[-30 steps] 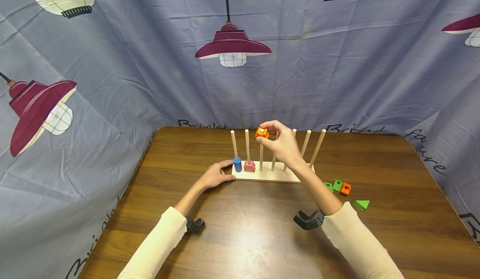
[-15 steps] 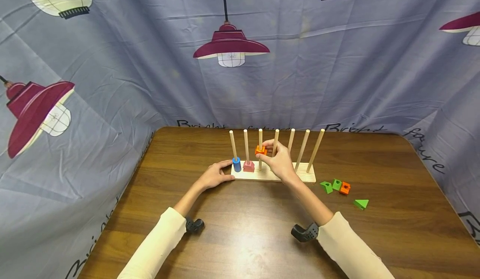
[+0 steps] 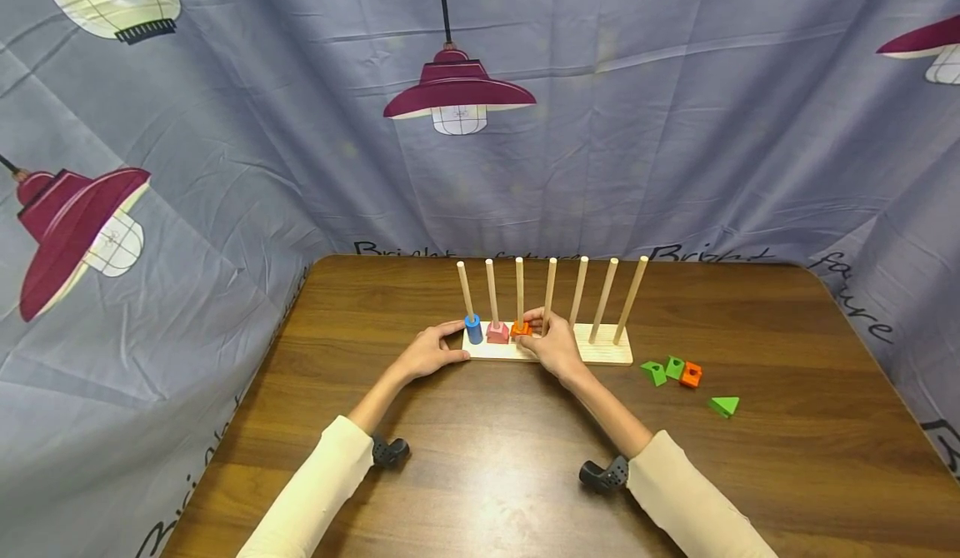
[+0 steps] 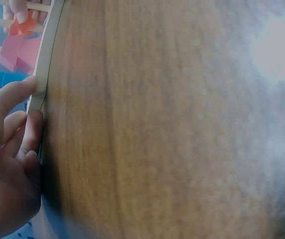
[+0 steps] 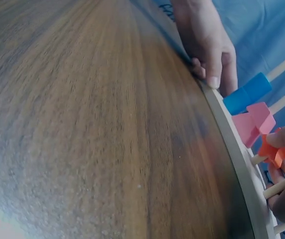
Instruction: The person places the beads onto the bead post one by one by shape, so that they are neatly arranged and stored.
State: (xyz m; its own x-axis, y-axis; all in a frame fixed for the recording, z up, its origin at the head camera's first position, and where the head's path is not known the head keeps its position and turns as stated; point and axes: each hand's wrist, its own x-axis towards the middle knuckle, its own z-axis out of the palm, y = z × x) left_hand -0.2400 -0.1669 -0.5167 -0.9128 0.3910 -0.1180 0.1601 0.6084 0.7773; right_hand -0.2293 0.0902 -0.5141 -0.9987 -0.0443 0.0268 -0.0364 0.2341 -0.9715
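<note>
A wooden peg board [image 3: 611,351] with a row of upright pegs lies on the table. My left hand [image 3: 427,352] grips its left end, thumb at the front edge and fingers farther back. On the leftmost peg sits a blue cylinder [image 3: 473,330], and a pink block [image 3: 497,333] sits on the second. My right hand [image 3: 558,347] pinches an orange block [image 3: 520,330] threaded on the third peg, low down. In the right wrist view a short stretch of peg shows between the orange block [image 5: 275,149] and the board. Fingers partly cover this block.
Right of the board lie two green blocks [image 3: 675,367], one of them [image 3: 655,373] nearest the board, another orange block [image 3: 691,375] and a green triangular block [image 3: 724,406]. A printed curtain [image 3: 480,183] hangs behind the wooden table [image 3: 480,458].
My right hand has brought the orange block down the third peg, from the peg's tip to near the board. My left hand has stayed on the board's left end.
</note>
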